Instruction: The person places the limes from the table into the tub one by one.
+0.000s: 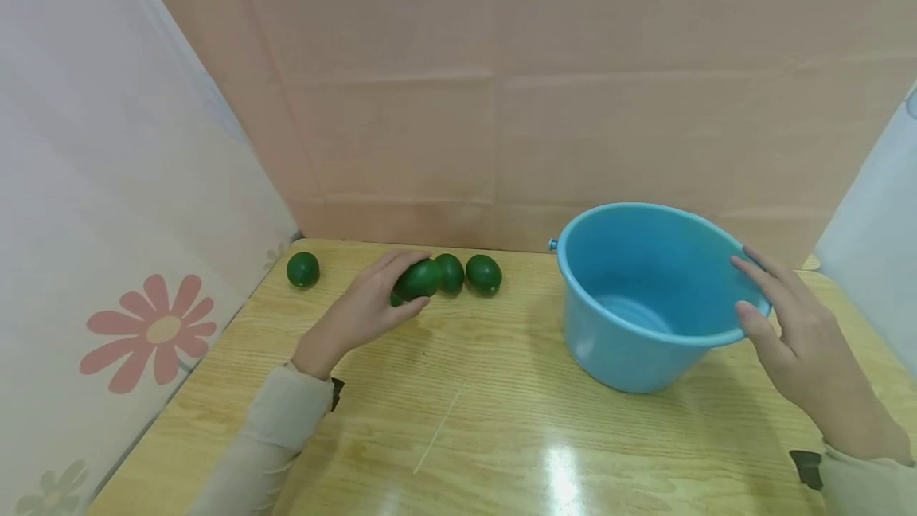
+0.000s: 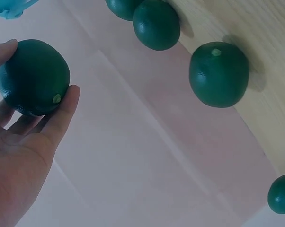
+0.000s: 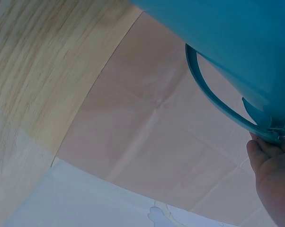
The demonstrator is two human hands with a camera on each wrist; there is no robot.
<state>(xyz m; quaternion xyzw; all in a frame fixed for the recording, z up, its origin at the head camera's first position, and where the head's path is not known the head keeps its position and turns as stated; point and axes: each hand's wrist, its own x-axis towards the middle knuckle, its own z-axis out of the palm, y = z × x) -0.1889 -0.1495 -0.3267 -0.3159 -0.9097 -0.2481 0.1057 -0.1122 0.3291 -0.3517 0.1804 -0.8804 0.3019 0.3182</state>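
My left hand (image 1: 372, 297) grips a glossy dark green oval fruit (image 1: 419, 279) between thumb and fingers. In the left wrist view the held fruit (image 2: 34, 78) shows a pale stem spot and stands apart from the others. Just behind it sit two more green fruits, one beside the hand (image 1: 450, 273) and one to its right (image 1: 484, 275). Another is mostly hidden below the held one. My right hand (image 1: 805, 341) holds the right rim of a blue plastic bucket (image 1: 616, 349), by the handle's joint. The bucket's curved handle (image 3: 209, 90) hangs down along its side.
A lone green fruit (image 1: 303, 269) lies at the table's far left corner. The wooden table (image 1: 494, 420) meets a brown paper-covered wall (image 1: 430, 142) behind. A pale wall with a flower print (image 1: 163, 330) borders the left side.
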